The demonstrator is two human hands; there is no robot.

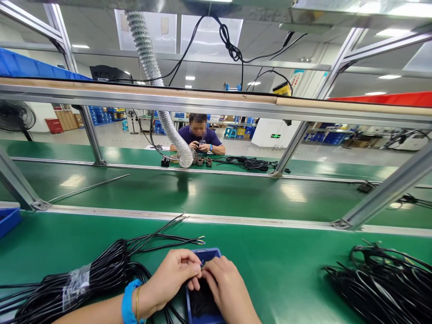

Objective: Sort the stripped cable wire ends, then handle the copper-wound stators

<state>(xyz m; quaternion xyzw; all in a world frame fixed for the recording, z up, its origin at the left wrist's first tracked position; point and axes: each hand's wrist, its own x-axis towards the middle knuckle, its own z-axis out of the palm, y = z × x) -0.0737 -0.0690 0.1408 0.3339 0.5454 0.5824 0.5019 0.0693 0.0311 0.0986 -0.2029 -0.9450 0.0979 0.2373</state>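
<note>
My left hand (173, 276) and my right hand (227, 288) meet over a small blue tray (212, 254) that holds small black parts, at the near edge of the green table (286, 270). Both pinch a small piece at the end of a thin black cable between their fingertips. A blue band and a gold bangle sit on my left wrist. A bundle of black cables (84, 279), wrapped with clear tape, lies to the left of my hands, its stripped ends fanning out toward the tray.
A second heap of black cables (381, 283) lies at the right. A blue bin corner (8, 220) shows at the far left. Beyond the aluminium frame (216, 108) a person (199, 135) sits across the conveyor beside a silver duct hose (172, 135).
</note>
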